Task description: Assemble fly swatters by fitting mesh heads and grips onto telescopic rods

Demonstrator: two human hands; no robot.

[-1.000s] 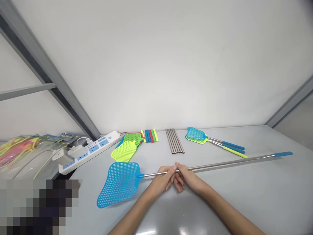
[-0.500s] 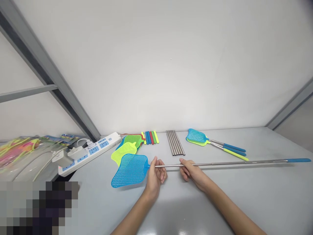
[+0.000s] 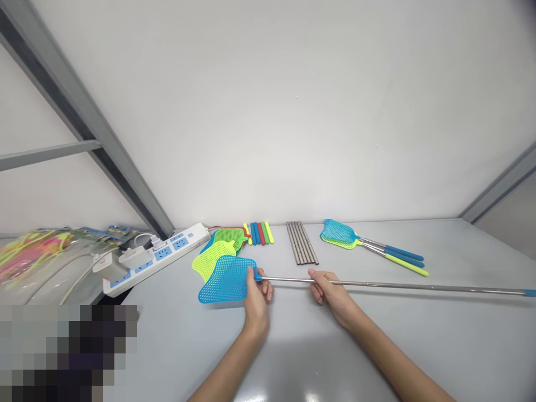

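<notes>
A blue fly swatter point(image 3: 228, 281) with a long, extended metal telescopic rod point(image 3: 397, 286) lies across both my hands above the table. My left hand point(image 3: 257, 298) grips the swatter head at its neck, thumb on top of the mesh. Farther along, my right hand point(image 3: 329, 287) pinches the rod. The blue handle point(image 3: 530, 292) reaches the right edge of the view, its end cut off. Just behind my left hand lie loose mesh heads, a yellow one point(image 3: 211, 258) nearest and a green one point(image 3: 229, 238) behind it.
Coloured handle grips point(image 3: 262, 233) and metal rods point(image 3: 302, 243) lie in rows at the back. Several swatters point(image 3: 374, 245) with handles rest at the right rear. A power strip point(image 3: 161, 257) with plugs stands at left, beside plastic-bagged items point(image 3: 37, 262). A wall rises behind the table point(image 3: 456, 245).
My left hand has shifted left along the swatter, from the rod's end onto the head's neck. The swatter has tilted, its handle end now lower and partly out of view.
</notes>
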